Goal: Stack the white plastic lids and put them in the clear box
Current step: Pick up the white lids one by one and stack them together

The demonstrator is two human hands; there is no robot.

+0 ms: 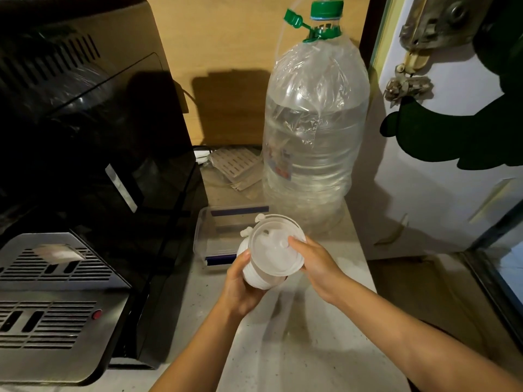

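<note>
A stack of white plastic lids (273, 251) is held in the air between both hands, tilted so the top lid faces me. My left hand (240, 287) grips the stack's underside and left side. My right hand (314, 261) holds the right rim, thumb on the top lid. Just behind the stack, the clear box (218, 230) sits on the counter with dark blue clips at its near and far ends; the lids hide its right part.
A large clear water bottle (314, 131) with a green cap stands behind the box. A black coffee machine (85, 165) with a metal drip tray fills the left. A white door (441, 179) bounds the right. Pale counter (283, 349) lies below my arms.
</note>
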